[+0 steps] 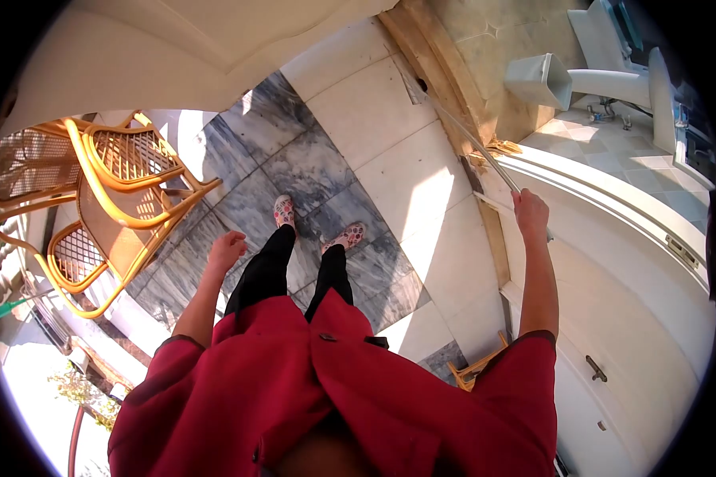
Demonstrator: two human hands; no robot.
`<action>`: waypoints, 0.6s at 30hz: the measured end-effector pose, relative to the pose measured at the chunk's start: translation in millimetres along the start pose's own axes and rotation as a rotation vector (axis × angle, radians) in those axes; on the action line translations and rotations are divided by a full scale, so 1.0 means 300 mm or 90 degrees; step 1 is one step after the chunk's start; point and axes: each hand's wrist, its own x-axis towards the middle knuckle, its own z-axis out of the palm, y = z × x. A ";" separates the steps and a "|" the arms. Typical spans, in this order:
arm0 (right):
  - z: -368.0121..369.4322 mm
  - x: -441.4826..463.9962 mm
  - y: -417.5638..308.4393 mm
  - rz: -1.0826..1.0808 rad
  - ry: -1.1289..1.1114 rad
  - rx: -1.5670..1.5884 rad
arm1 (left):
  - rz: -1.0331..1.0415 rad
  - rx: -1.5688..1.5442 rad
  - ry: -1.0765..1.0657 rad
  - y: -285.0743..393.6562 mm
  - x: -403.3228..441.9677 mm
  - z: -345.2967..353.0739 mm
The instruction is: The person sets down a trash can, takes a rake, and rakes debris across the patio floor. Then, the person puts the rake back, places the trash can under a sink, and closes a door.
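My right hand (531,213) is closed around a thin metal pole (477,145) near the open doorway on the right. The pole runs up and left from my fist to a flat end on the pale floor tiles by the wooden door frame. On the left, my left hand (227,248) hangs in the air beside my leg, fingers curled, above the grey marble tiles (247,205). Nothing shows in it. A rattan chair (127,199) stands farther left, apart from that hand.
A white washbasin (608,82) and a pale bin (539,81) are beyond the doorway at the upper right. The white door (628,318) lies along my right side. Another piece of rattan furniture (479,365) is by my right elbow. A green-ended tool (6,308) is at far left.
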 end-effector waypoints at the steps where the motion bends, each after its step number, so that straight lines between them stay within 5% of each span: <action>1: 0.003 -0.054 -0.017 0.013 -0.031 0.009 | -0.004 0.008 -0.004 -0.004 -0.012 0.003; 5: 0.064 -0.196 -0.062 0.029 -0.107 0.027 | -0.032 0.019 -0.024 -0.029 -0.008 0.008; 12: 0.170 -0.296 -0.046 0.138 0.013 0.076 | -0.036 0.047 -0.031 0.008 0.004 -0.001; 18: 0.349 -1.051 -0.152 0.396 -0.320 0.291 | -0.041 0.083 -0.083 0.038 0.052 0.042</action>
